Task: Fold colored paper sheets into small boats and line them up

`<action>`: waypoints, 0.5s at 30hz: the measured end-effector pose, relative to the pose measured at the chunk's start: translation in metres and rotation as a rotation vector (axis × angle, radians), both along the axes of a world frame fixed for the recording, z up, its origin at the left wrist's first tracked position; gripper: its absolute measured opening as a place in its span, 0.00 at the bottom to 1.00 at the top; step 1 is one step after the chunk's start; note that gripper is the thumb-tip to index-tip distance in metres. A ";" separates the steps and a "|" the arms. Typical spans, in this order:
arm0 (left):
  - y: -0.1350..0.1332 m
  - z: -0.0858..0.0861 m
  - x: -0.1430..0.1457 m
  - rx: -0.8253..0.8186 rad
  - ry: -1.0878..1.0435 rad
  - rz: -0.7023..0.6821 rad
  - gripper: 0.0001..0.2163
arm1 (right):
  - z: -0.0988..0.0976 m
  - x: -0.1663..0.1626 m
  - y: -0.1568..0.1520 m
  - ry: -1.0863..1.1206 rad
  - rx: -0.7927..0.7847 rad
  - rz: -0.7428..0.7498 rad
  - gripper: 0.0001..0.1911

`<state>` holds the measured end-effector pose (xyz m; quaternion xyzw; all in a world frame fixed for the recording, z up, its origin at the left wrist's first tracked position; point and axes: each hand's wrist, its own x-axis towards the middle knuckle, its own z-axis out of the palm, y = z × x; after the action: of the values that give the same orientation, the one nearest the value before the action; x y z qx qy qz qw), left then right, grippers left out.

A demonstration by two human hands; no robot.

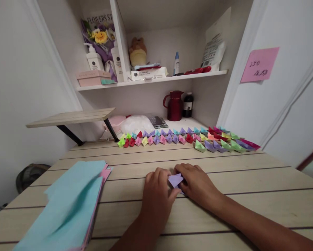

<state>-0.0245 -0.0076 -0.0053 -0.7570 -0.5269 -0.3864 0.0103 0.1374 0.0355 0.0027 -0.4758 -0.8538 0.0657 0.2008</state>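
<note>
A small folded lilac paper piece (pixel 175 180) lies on the wooden table (pixel 245 181) between both hands. My left hand (pixel 157 195) presses on its left side with curled fingers. My right hand (pixel 196 184) grips its right side, fingers bent over the fold. Both hands rest low on the tabletop. Beyond them, rows of finished folded paper boats (pixel 182 138) in many colours line the table's far side.
A stack of light-blue and pink paper sheets (pixel 69 205) lies at the front left. A small raised wooden shelf (pixel 72 118) stands at the back left. A red jug (pixel 174 105), a dark bottle (pixel 188 104) and a white bag (pixel 136 124) sit behind the boats. A pink note (pixel 259 65) hangs on the right wall.
</note>
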 end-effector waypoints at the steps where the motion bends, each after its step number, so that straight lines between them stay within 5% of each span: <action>1: 0.002 -0.002 0.001 -0.075 -0.093 0.041 0.19 | 0.000 -0.001 0.000 0.005 0.000 0.002 0.12; 7: 0.013 -0.009 0.000 -0.471 -0.492 0.036 0.21 | 0.001 -0.004 -0.003 -0.007 0.019 -0.001 0.13; 15: 0.009 0.005 -0.005 -0.514 -0.290 -0.033 0.05 | -0.002 -0.004 -0.001 0.013 -0.026 0.035 0.15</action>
<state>-0.0296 0.0012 -0.0002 -0.6802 -0.5910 -0.3446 -0.2632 0.1335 0.0343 0.0008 -0.4627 -0.8598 0.0835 0.1991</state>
